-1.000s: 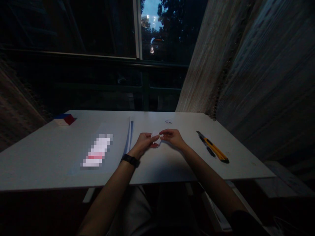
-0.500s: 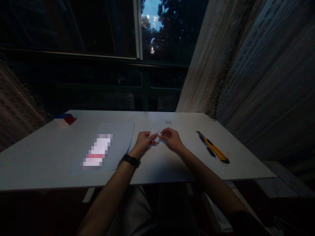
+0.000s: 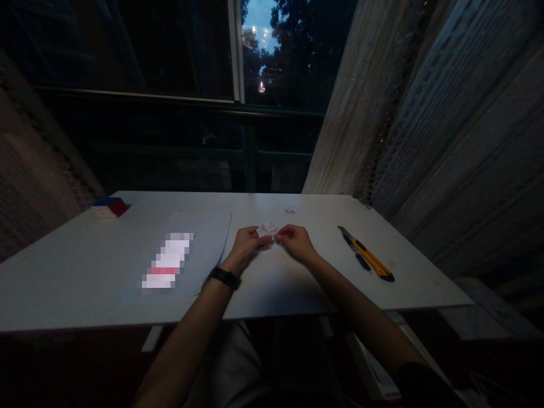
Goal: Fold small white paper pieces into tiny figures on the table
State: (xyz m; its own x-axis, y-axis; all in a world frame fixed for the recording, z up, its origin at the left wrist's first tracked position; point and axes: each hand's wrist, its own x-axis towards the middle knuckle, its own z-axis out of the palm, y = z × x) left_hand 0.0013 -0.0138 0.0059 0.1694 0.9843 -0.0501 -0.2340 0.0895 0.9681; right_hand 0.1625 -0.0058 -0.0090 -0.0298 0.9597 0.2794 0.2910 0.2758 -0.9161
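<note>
A small folded piece of white paper (image 3: 268, 227) is held between both hands, just above the middle of the white table (image 3: 289, 289). My left hand (image 3: 247, 243) has its thumb over the paper's near side, with the other fingers behind it. On the right edge, the thumb and index finger of my right hand (image 3: 296, 241) pinch the paper. Its lower part is hidden by the fingertips. A black watch (image 3: 225, 277) sits on my left wrist.
Right of my hands lie a yellow-and-black utility knife (image 3: 373, 260) and a slimmer dark knife (image 3: 357, 253). White sheets (image 3: 212, 238) with a blurred-out patch lie at left. A puzzle cube (image 3: 109, 207) stands far left. A small scrap (image 3: 290, 210) lies beyond my hands.
The paper has turned in my fingers: its folded points now show above the hands. The left thumb has shifted lower across it, and the right fingertips have closed in beside it.
</note>
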